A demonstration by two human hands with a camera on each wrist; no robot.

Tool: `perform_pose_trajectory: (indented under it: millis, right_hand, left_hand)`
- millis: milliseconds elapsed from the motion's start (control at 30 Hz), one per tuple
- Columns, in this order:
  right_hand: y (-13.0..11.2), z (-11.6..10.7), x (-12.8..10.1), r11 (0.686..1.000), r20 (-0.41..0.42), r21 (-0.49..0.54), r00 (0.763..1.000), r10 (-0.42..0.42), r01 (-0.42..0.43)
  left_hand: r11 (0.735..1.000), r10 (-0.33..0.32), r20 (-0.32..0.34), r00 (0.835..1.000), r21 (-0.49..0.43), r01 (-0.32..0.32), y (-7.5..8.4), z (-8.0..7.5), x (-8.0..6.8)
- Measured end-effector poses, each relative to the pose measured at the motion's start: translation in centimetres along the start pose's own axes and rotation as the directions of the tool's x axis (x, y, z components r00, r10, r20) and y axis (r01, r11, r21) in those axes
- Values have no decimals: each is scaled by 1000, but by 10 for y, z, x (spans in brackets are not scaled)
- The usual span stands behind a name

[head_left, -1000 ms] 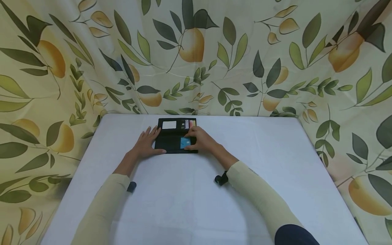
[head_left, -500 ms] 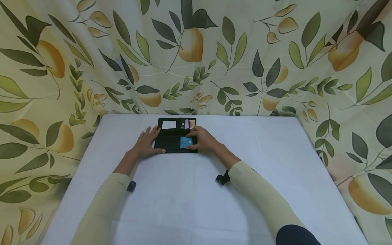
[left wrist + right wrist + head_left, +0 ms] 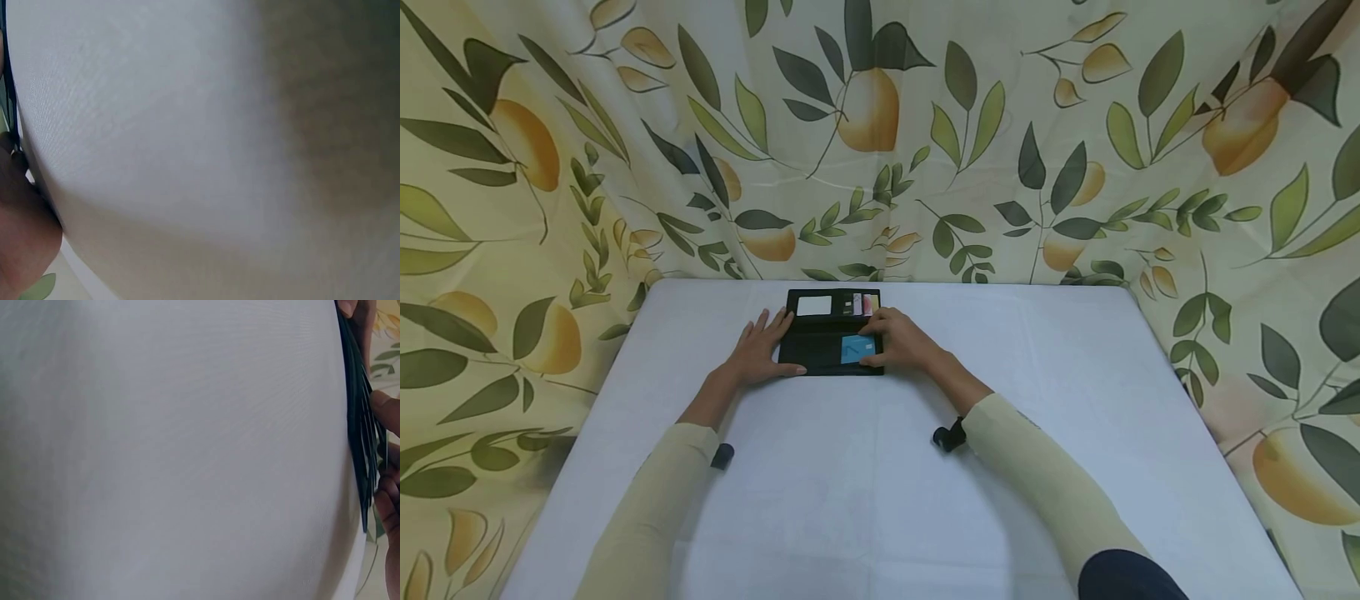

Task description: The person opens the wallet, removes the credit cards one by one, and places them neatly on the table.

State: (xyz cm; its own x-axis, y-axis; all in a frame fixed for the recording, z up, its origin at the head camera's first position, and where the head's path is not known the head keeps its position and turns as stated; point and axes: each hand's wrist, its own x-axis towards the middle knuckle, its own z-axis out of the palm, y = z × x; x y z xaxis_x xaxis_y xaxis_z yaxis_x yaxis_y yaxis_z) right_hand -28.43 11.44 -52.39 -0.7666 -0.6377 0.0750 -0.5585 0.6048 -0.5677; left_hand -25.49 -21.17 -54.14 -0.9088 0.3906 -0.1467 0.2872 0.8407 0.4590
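Observation:
A black wallet (image 3: 816, 354) lies unfolded near the table's far edge, its upper panel showing a white card and other cards. On its lower panel a blue card (image 3: 854, 350) is partly covered by the fingers of my right hand (image 3: 906, 342), which pinches it at its right side with thumb and forefinger. My left hand (image 3: 756, 352) rests spread on the wallet's left edge, its thumb along the lower edge. In the right wrist view the wallet's layers (image 3: 359, 419) show edge-on, with fingers around them. The left wrist view catches mostly tablecloth and part of a hand (image 3: 28, 237).
A white cloth covers the table (image 3: 820, 500). Behind and beside it hangs a curtain (image 3: 947, 167) printed with leaves and fruit. Small dark cameras (image 3: 950, 436) sit at both wrists.
My right hand has slid slightly to the right, and more of the blue card's face shows. The left hand and the wallet have stayed in place.

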Motion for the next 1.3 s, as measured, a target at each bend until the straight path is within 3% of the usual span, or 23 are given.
perform_pose_trajectory:
  millis: [833,1300]
  right_hand:
    - [12,-21,-12,999,-6,27,1000,31,-31]
    - [23,-32,-15,990,-89,94,989,117,-108]
  left_hand:
    - [1000,3,-13,1000,-24,-3,-2,1,0]
    - [1000,-3,-1,1000,5,3,-3,2,1]
